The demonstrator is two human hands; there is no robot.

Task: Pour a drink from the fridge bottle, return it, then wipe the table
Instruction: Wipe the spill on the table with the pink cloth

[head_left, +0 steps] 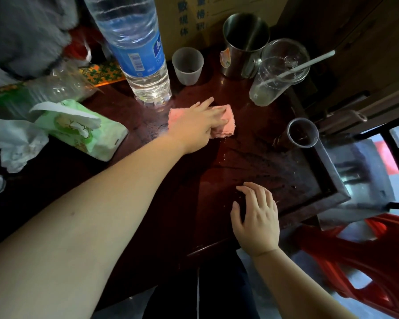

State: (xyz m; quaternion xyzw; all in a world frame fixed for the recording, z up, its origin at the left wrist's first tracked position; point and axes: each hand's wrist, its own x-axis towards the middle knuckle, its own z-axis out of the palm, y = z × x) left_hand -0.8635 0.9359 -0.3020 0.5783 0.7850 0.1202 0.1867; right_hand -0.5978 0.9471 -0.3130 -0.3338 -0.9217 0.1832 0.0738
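Dark red-brown table [251, 173]: fills the centre of the view, surface glossy and streaked with wet patches and droplets around the middle and toward the right edge.

Large water bottle [134, 49]: upright at the back of the table, clear, blue label, part full. Whether this is the fridge bottle cannot be told.

Tall clear cup [279, 72] with straw, steel mug [244, 44], small frosted cup [187, 65]: grouped at the back right. Dark cup [303, 133] stands near the right edge; it appears to hold dark liquid, so pouring is judged done.

Tissue pack [83, 132]: green and white, lying at left, well apart from the wiping zone.

Left hand [200, 127]: arm stretched across the table, palm pressing down on the pink cloth [226, 127], fingers curled over it and gripping. The cloth lies flat on the table just in front of the water bottle.

Right hand [256, 217]: flat on the near table edge, fingers spread, holding nothing, bracing.

Status, judged: wiping stage under way. Wet marks remain to the right of the cloth and toward the near right corner; those areas are left to cover.
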